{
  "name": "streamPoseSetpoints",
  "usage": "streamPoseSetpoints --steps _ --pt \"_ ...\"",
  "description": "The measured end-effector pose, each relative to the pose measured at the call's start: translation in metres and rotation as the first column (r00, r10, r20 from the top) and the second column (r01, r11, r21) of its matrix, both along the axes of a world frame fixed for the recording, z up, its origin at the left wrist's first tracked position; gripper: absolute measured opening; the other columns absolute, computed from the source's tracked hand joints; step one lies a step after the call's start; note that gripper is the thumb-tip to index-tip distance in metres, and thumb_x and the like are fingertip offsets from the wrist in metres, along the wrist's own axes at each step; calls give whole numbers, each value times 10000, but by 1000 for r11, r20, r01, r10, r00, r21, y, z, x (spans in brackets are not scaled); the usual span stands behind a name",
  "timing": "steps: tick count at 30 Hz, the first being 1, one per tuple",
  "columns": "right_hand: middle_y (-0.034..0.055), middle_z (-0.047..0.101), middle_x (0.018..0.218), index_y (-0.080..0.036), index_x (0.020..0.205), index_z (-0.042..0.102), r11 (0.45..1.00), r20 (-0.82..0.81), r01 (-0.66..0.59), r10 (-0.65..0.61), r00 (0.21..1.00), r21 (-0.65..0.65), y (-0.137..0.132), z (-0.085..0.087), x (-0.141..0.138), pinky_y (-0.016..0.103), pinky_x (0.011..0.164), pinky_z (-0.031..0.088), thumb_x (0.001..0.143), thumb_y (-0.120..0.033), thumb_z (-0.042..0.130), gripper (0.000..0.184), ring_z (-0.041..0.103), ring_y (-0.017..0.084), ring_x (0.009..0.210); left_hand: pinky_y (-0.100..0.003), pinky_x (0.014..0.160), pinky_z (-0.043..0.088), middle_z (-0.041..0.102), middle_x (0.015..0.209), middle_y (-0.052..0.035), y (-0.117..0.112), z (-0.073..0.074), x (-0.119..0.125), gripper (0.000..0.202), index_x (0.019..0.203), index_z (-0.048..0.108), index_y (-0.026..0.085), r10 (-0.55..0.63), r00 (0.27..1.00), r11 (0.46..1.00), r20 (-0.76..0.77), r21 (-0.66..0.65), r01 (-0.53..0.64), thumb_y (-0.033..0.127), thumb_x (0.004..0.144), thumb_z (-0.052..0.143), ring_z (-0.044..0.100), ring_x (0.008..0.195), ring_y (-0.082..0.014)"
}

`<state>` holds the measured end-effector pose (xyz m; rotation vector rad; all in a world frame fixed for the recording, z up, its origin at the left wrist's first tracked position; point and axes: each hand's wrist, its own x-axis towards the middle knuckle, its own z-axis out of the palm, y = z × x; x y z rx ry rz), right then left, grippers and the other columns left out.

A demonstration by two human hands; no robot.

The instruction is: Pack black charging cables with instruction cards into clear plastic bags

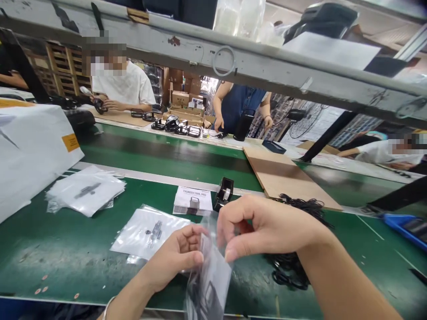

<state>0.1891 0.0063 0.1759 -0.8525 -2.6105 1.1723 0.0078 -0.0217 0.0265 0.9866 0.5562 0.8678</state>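
Note:
Upright near the table's front edge is a clear plastic bag (pixel 213 286) with a white printed sheet and something dark inside. My left hand (pixel 182 251) grips its left side near the top, thumb in front. My right hand (pixel 263 226) is at the bag's upper right corner, fingers curled and blurred, with a gap between thumb and fingers; I see nothing held there. Left of the bag lies a pile of bagged sheets (pixel 147 233). Behind it sit a stack of printed "Thunder Trail Pro" leaflets (pixel 192 201) and a black tape dispenser (pixel 223 193). Bundled black cables (pixel 290 271) lie partly hidden beneath my right arm.
More bagged sheets (pixel 88 191) lie at left beside a large white sack (pixel 30 151). A wooden board (pixel 283 178) spans the green tabletop, and a blue tray (pixel 405 231) stands at right. Overhead runs a grey beam (pixel 187 44). Several people work across the bench.

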Motion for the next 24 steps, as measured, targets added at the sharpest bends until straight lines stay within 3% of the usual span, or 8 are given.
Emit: streamPoseSetpoints --steps 3,5,9,11,14,20,23,24 --pt "-2 589 805 -216 617 597 986 -17 103 -101 995 133 -11 -10 11 221 586 437 725 -300 645 145 546 122 675 -196 583 371 510 629 44 -2 2 5 191 736 569 184 170 979 984 -111 64 -164 348 704 663 466 593 -87" --pt "18 565 915 -222 611 575 966 -34 190 -187 982 177 -17 -23 18 261 670 454 728 -302 647 158 552 160 804 -197 566 355 481 601 44 -2 5 6 211 663 566 181 283 931 954 -229 165 -249 368 757 593 434 579 -92" --pt "43 537 992 -220 698 544 886 -181 446 -422 888 123 -24 -62 28 293 720 445 801 -283 559 122 519 186 908 -230 616 386 560 676 19 2 6 7 255 786 618 206 499 756 860 -424 355 -368 411 819 469 486 645 -133" --pt "42 532 1013 -220 801 530 829 -266 556 -525 809 57 -25 -85 30 287 722 436 790 -274 574 70 515 170 875 -241 648 407 605 700 14 4 2 10 263 831 613 216 555 709 826 -436 391 -406 413 830 438 531 676 -148" --pt "27 528 1027 -221 826 541 814 -260 580 -558 788 14 -27 -111 29 291 770 415 735 -248 642 138 510 164 882 -249 657 440 635 705 13 8 -9 14 195 829 590 219 524 750 846 -404 354 -400 388 792 501 577 689 -157" --pt "8 568 898 -198 680 574 847 -236 531 -515 824 6 -26 -117 28 275 752 406 776 -193 586 97 534 152 841 -224 627 445 615 698 15 11 -13 15 115 698 591 208 526 723 836 -448 425 -346 316 739 593 564 680 -142" --pt "-1 588 811 -210 788 566 778 -330 624 -609 722 -71 -25 -118 31 272 719 418 789 -196 558 16 542 140 765 -238 622 441 636 660 13 11 -4 15 198 726 604 214 594 658 797 -463 451 -403 368 799 503 565 648 -147" --pt "-7 591 784 -221 909 545 736 -374 664 -659 653 -136 -24 -120 32 273 705 426 791 -203 553 120 545 137 737 -250 637 442 645 649 12 10 -2 16 215 744 609 216 619 634 780 -463 458 -427 382 806 488 570 651 -154"
